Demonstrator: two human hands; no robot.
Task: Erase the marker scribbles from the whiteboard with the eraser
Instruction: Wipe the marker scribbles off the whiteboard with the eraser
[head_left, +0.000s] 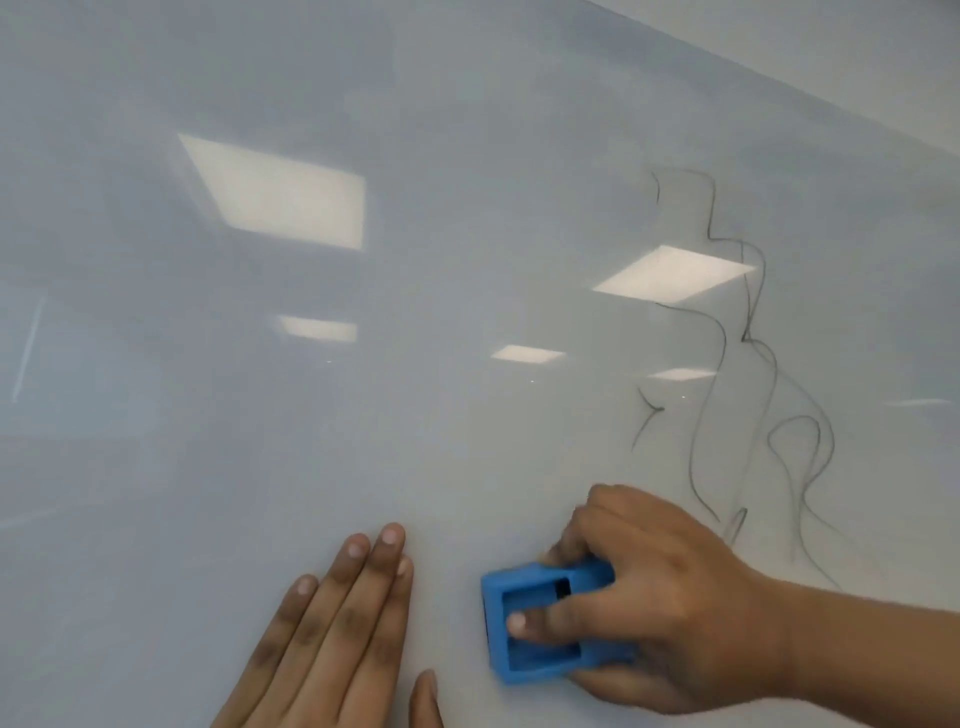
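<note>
While the left hand (332, 629) lies flat with fingers extended on the glossy whiteboard (363, 415), the right hand (670, 597) grips the blue rectangular foam eraser (540, 623) against it; thin black marker scribbles (753, 364) lie above that hand.

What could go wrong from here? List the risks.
1. The eraser, held by the right hand, sits below and left of the scribbles; short strokes may miss the top loops.
2. The left hand lies flat on the whiteboard close to the eraser; a leftward sweep may bump it.
3. The heel of the right hand may smear lines beside it.
</note>
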